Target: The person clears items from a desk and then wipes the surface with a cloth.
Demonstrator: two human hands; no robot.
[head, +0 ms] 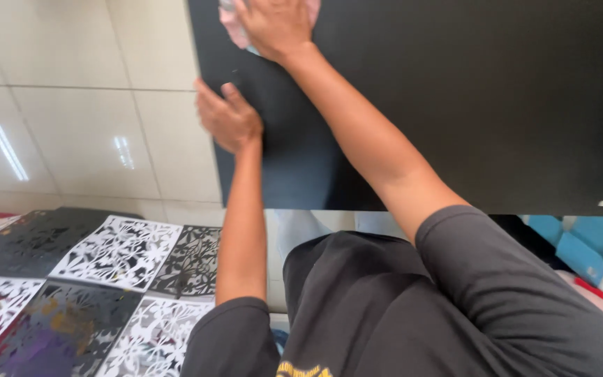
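Note:
A large black board (469,98) fills the upper right of the head view. My left hand (227,117) lies flat on its left edge, fingers together, holding nothing. My right hand (276,25) reaches across to the board's top left and presses a pale pink cloth (232,26) against the surface; most of the cloth is hidden under the palm. My arms cross slightly, the right forearm passing over the board.
Glossy cream floor tiles (71,105) lie to the left. Several cut-out patterned panels, black and white (116,251), are laid out at the lower left. Blue and white objects (587,244) sit at the lower right below the board's edge.

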